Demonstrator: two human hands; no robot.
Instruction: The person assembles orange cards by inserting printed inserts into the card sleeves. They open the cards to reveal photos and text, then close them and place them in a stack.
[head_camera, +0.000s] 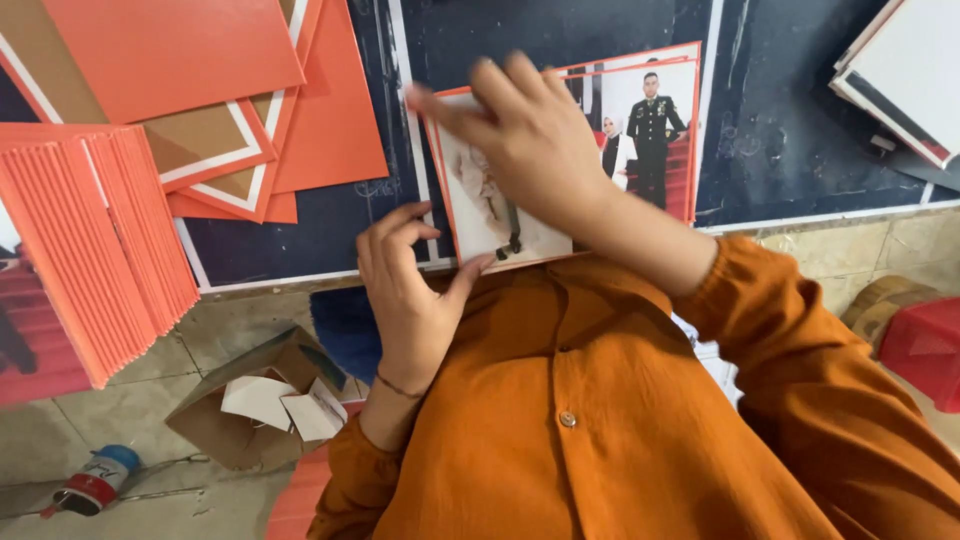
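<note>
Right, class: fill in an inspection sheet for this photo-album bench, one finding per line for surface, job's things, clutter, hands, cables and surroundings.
Surface: dark blue table with white border lines.
Job's things: orange-edged photo page lying over a stack of printed pages.
Clutter: loose orange sheets; fanned orange page block; white boards.
Hands: left hand pinches the page's lower edge; right hand presses flat on it.
Cables: nothing seen.
Surroundings: tiled floor, open cardboard box, glue bottle, red stool.
</note>
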